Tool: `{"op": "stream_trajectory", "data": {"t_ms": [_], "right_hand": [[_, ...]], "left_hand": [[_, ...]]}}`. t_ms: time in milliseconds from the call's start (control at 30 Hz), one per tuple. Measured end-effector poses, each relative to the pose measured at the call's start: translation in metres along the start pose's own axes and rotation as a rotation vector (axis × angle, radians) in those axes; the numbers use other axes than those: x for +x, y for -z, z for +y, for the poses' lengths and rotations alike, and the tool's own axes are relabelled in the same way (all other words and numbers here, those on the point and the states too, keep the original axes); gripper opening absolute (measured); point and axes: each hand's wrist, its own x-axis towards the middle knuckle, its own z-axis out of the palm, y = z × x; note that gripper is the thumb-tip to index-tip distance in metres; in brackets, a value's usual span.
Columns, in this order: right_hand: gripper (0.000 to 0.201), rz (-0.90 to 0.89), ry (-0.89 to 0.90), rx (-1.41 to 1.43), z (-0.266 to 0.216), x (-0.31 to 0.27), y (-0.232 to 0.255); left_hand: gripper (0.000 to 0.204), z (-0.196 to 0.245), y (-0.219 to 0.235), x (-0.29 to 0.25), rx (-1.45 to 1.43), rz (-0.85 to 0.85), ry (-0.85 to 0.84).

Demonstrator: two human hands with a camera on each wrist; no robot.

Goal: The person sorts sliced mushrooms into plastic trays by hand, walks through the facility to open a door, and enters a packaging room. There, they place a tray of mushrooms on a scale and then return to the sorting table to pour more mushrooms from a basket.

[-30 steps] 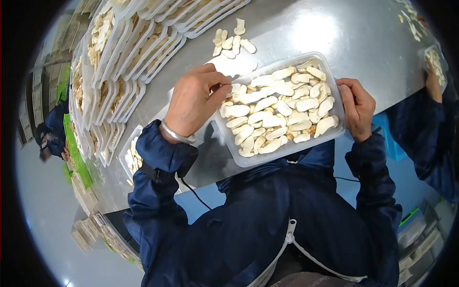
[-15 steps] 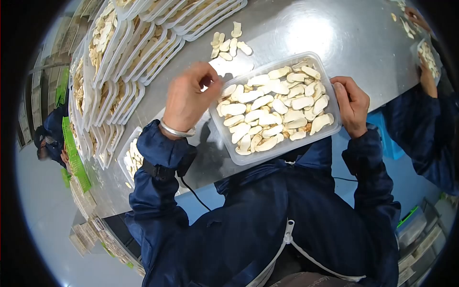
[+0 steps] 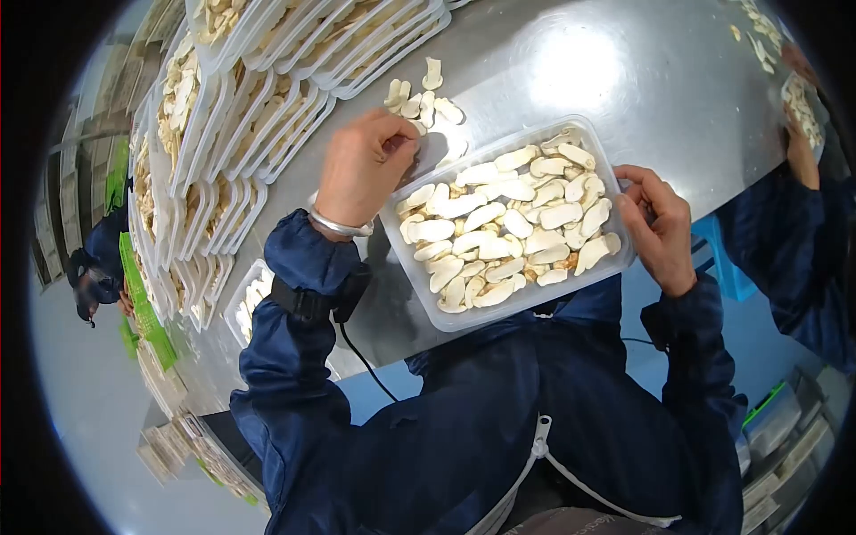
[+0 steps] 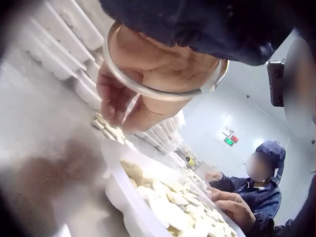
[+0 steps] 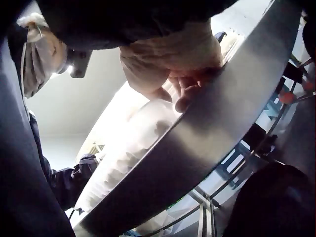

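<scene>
Left hand (image 3: pixel 364 169) has moved nearer the loose slices (image 3: pixel 428 109), just past its bent fingers, can't tell if pinching; right hand (image 3: pixel 662 230) grips the tray (image 3: pixel 448 322) farther off.

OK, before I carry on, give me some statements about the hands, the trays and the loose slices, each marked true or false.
1. The right hand holds the edge of the rectangular translucent plastic container. True.
2. The silver metal bangle circles the right wrist. False: it circles the left.
3. The small group of loose pale slices lies on the grey metal table. True.
4. The left hand grips the container's rim. False: it is beside the loose slices.
</scene>
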Motion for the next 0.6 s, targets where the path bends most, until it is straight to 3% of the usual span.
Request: {"op": "stream_trajectory", "data": {"t_ms": [100,200,400,600], "right_hand": [[0.021,-0.054,-0.030,-0.014,-0.008,0.000,0.003],[0.018,-0.031,-0.217,0.165,-0.014,-0.003,0.001],[0.015,0.049,-0.246,0.076,0.009,-0.004,0.037],[0.016,0.110,-0.304,0.128,0.039,-0.007,0.081]], "left_hand": [[0.010,0.003,-0.004,0.004,-0.005,-0.020,0.008],[0.010,-0.001,-0.004,0.005,0.036,-0.029,-0.004],[0.016,-0.005,-0.013,0.002,-0.054,-0.059,0.008],[0.018,0.005,-0.023,0.001,0.102,-0.077,-0.049]]}}
